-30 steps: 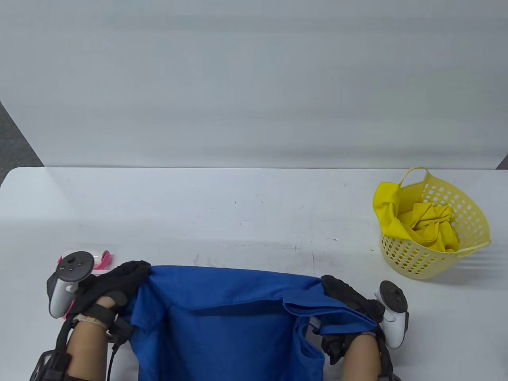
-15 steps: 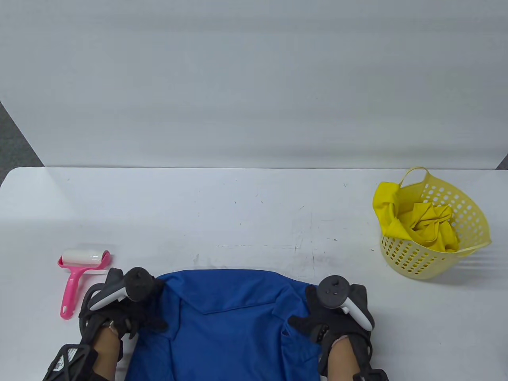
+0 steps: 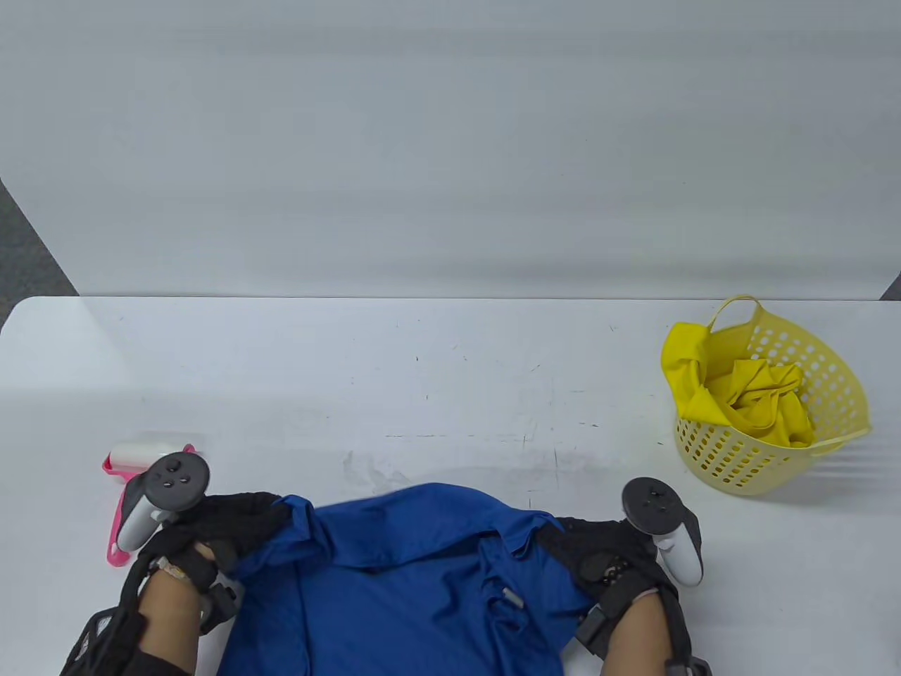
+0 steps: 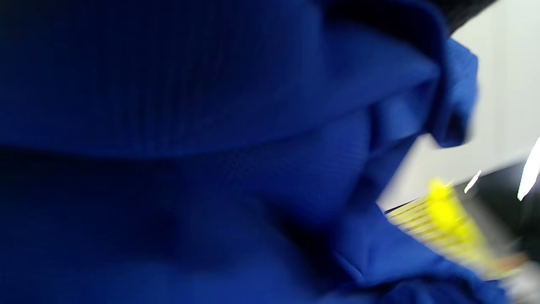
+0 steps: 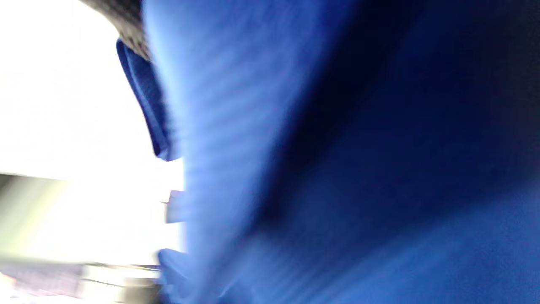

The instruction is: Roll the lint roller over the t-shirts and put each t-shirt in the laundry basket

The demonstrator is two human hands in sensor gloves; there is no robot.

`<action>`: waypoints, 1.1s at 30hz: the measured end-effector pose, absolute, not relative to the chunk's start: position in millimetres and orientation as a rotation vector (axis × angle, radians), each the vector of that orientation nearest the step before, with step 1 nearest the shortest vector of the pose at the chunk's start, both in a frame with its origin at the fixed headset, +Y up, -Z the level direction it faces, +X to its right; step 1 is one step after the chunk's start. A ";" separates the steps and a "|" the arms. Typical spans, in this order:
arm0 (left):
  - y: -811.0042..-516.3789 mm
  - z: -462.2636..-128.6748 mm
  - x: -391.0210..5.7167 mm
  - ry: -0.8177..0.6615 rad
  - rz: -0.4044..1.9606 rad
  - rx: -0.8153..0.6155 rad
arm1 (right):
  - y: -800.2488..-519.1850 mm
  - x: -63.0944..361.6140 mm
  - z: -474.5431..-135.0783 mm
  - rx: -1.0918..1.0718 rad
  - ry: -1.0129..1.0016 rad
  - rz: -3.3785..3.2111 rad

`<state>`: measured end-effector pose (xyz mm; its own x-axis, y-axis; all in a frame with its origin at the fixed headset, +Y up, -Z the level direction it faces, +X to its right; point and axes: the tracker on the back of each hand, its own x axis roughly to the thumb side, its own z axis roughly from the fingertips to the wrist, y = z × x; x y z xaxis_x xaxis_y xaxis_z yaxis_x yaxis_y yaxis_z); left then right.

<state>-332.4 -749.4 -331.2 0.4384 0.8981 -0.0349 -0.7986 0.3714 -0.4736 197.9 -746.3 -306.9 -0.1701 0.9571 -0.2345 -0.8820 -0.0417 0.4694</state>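
A blue t-shirt (image 3: 415, 570) is held up over the table's front edge, sagging in the middle. My left hand (image 3: 236, 524) grips its left top corner and my right hand (image 3: 581, 539) grips the right top corner. Blue cloth (image 4: 211, 147) fills the blurred left wrist view, and the right wrist view shows blue fabric (image 5: 337, 160) too. A pink lint roller (image 3: 134, 479) with a white roll lies on the table at the left, partly hidden behind my left tracker. The yellow laundry basket (image 3: 767, 451) stands at the right with a yellow t-shirt (image 3: 746, 398) inside it.
The white table (image 3: 422, 373) stretches back to a white wall panel. Dark carpet shows at the far left and right corners. A blurred streak of the yellow basket (image 4: 443, 215) appears in the left wrist view.
Both hands turned over and back while holding the shirt's top corners, shaking it. The shirt's top edge now sags, and my left tracker again covers part of the lint roller.
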 end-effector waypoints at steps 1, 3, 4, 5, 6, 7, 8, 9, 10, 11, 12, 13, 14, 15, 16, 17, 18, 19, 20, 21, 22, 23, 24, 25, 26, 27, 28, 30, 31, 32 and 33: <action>-744.7 -332.1 -340.2 -0.148 1.068 -0.380 | -747.1 205.7 -306.4 0.114 0.577 1.597; -738.7 -329.9 -350.9 0.043 0.922 -0.320 | -749.4 222.4 -305.9 -0.117 0.472 1.724; -737.8 -326.0 -354.2 0.174 0.841 -0.219 | -749.2 230.0 -303.4 -0.294 0.354 1.860; -738.7 -323.5 -354.1 0.252 0.765 -0.126 | -748.2 233.1 -302.1 -0.378 0.226 1.991; -741.2 -324.9 -351.5 0.256 0.674 -0.102 | -745.2 234.7 -302.2 -0.436 0.055 2.184; -739.4 -323.8 -349.6 0.274 0.538 -0.093 | -741.0 234.2 -300.2 -0.466 -0.067 2.332; -738.0 -322.1 -345.0 0.266 0.405 -0.055 | -734.0 232.6 -298.7 -0.449 -0.187 2.480; -736.9 -321.4 -339.9 0.236 0.338 -0.033 | -727.6 229.5 -298.4 -0.386 -0.247 2.539; -735.9 -320.3 -333.5 0.194 0.311 -0.015 | -720.7 223.7 -297.5 -0.337 -0.271 2.523; -734.5 -319.4 -324.7 0.143 0.302 0.007 | -713.7 215.9 -296.3 -0.302 -0.308 2.481; -734.1 -319.4 -314.7 0.071 0.299 0.002 | -708.3 207.1 -296.2 -0.241 -0.321 2.467; -734.7 -319.5 -307.4 0.013 0.295 -0.009 | -706.0 200.5 -296.5 -0.196 -0.283 2.477; -737.1 -319.7 -295.8 -0.046 0.276 -0.030 | -703.8 188.9 -296.2 -0.145 -0.166 2.527; -740.2 -319.9 -287.7 -0.072 0.252 -0.055 | -703.6 181.2 -296.5 -0.103 -0.087 2.571; -746.1 -320.7 -276.0 -0.107 0.198 -0.104 | -705.0 170.1 -297.8 -0.033 0.020 2.632; -751.0 -322.0 -268.7 -0.112 0.145 -0.144 | -708.1 162.7 -299.5 0.025 0.112 2.658; -759.6 -324.6 -260.1 -0.101 0.044 -0.231 | -715.3 154.1 -301.3 0.047 0.284 2.670; -766.1 -326.1 -256.6 -0.084 -0.034 -0.292 | -720.7 150.7 -302.0 0.028 0.408 2.673; -775.4 -327.0 -253.6 -0.064 -0.139 -0.381 | -729.4 149.1 -302.9 -0.007 0.593 2.676; -779.3 -327.6 -254.3 -0.058 -0.188 -0.410 | -735.9 151.7 -304.0 -0.047 0.631 2.709; -778.9 -327.5 -257.7 -0.058 -0.147 -0.395 | -739.5 157.1 -306.2 -0.093 0.597 2.748; -779.0 -328.9 -262.7 -0.054 -0.066 -0.404 | -743.1 166.6 -308.5 -0.136 0.545 2.776; -779.5 -329.6 -266.1 -0.040 -0.034 -0.434 | -746.1 174.2 -309.8 -0.169 0.537 2.774; -780.9 -330.0 -271.3 -0.010 -0.011 -0.476 | -751.9 187.6 -310.9 -0.250 0.559 2.737; -781.9 -330.1 -274.6 -0.002 -0.012 -0.478 | -756.9 200.0 -310.4 -0.354 0.582 2.699; -782.3 -330.4 -276.9 0.002 -0.022 -0.471 | -759.8 210.6 -309.7 -0.434 0.569 2.679; -782.7 -330.9 -279.5 0.011 -0.024 -0.471 | -762.0 222.7 -308.0 -0.497 0.497 2.663; -783.8 -331.4 -282.1 0.024 0.001 -0.480 | -760.1 233.2 -305.3 -0.526 0.351 2.624; -784.7 -331.5 -282.5 0.022 0.008 -0.475 | -755.3 232.2 -306.0 -0.455 0.222 2.610; -784.6 -331.4 -282.4 0.020 0.005 -0.471 | -751.6 228.5 -307.7 -0.380 0.121 2.609; -783.9 -331.0 -281.6 0.018 -0.005 -0.454 | -747.5 220.2 -310.5 -0.267 0.017 2.614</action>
